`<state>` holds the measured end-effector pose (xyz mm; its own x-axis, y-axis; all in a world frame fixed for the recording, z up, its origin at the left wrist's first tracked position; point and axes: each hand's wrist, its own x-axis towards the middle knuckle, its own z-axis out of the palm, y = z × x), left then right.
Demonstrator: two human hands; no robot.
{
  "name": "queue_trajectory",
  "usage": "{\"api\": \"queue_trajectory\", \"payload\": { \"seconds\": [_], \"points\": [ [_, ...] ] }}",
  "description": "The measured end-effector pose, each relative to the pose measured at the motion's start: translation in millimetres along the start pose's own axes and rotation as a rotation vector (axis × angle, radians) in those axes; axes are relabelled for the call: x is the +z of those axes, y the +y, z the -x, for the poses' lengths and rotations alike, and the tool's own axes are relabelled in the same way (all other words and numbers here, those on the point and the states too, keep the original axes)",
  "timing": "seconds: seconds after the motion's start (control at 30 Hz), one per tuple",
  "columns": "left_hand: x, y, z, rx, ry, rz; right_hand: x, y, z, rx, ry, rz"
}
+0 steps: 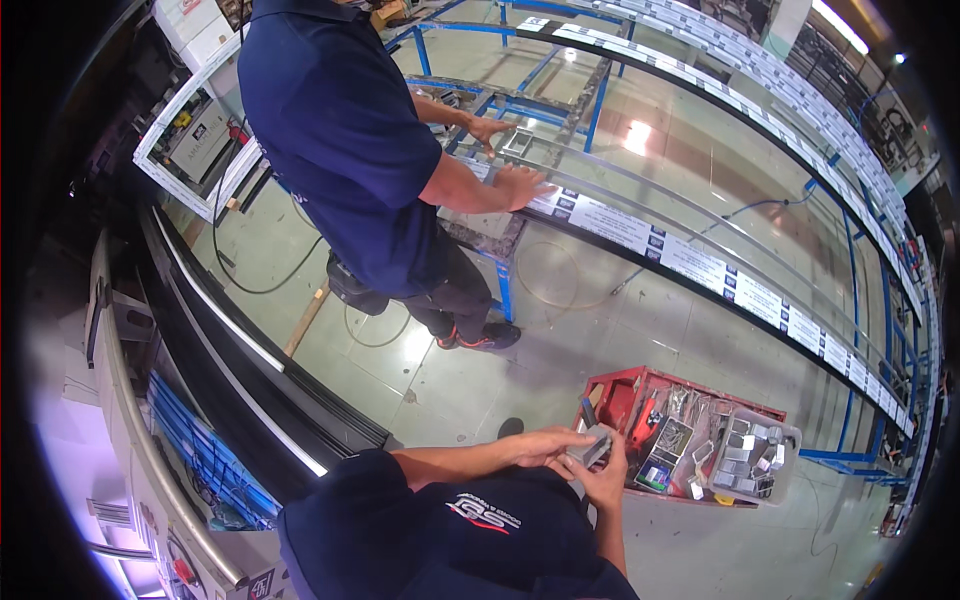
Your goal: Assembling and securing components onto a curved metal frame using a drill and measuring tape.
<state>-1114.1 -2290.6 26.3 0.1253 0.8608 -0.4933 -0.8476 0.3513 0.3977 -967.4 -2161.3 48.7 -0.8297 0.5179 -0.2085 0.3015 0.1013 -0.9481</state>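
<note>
Near my chest, at the lower middle of the head view, both hands hold a small grey metal block-shaped piece (592, 447). My left hand (548, 446) reaches in from the left, its fingers closed on the piece's near left side. From below, my right hand (605, 472) grips the right side. The fingers hide part of the piece, so its exact kind cannot be made out. Just beyond my hands is an open red toolbox (612, 391). A translucent plastic bin (793, 450) at its right end holds several similar grey blocks.
The toolbox also holds small metal parts (675, 437) and red-handled tools (650, 405). Ahead, a co-worker (340, 150) rests both hands on a long film-covered profile (620, 225) on blue-legged stands (503, 290). Dark profiles (250, 400) lie at left; a hose (265, 292) crosses the floor.
</note>
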Motion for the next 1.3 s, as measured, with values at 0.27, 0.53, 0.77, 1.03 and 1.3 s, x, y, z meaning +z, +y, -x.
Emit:
{"api": "queue_trajectory", "payload": {
  "seconds": [0.27, 0.53, 0.77, 1.03, 1.3],
  "points": [
    [-14, -20, -9, -0.071, -0.064, 0.042, 6, 7, 23, -0.042, 0.071, 0.057],
    [12, -57, -39, -0.236, -0.128, -0.294, -28, -6, 82, -0.019, 0.187, 0.002],
    [70, -127, -71, -0.257, -0.018, -0.241, -90, 48, 166, -0.012, 0.321, 0.068],
    [187, -232, -147, -0.404, -0.165, -0.329, -214, 123, 306, 0.035, 0.427, -0.303],
    [371, -320, -276, -0.509, -0.301, -0.161, -401, 145, 416, -0.038, 0.715, -0.382]
  ]
}}
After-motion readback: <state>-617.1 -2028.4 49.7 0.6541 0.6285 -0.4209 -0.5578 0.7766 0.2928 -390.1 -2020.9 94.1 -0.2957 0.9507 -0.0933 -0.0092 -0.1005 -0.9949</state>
